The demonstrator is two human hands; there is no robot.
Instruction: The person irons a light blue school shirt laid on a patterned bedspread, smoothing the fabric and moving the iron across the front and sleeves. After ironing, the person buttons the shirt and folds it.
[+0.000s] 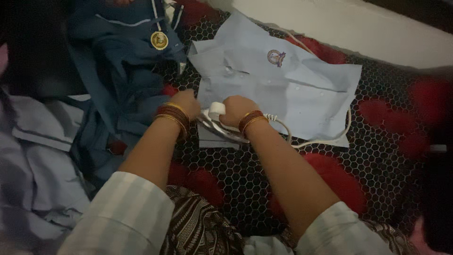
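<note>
Bedspread [387, 141], black honeycomb print with red patches, carries all items. Dark blue garments [122, 80] lie heaped at left. Light blue shirt [283, 80], badge on chest, lies spread flat at centre. Right hand [234, 110] is closed around the handle of a white iron [218, 122] on the shirt's lower edge. Left hand [188, 103] presses the shirt flat beside it, fingers mostly hidden.

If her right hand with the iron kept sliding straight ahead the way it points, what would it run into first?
The right hand points up across the light blue shirt; it would probably cross the button placket, then reach the embroidered badge.
</note>
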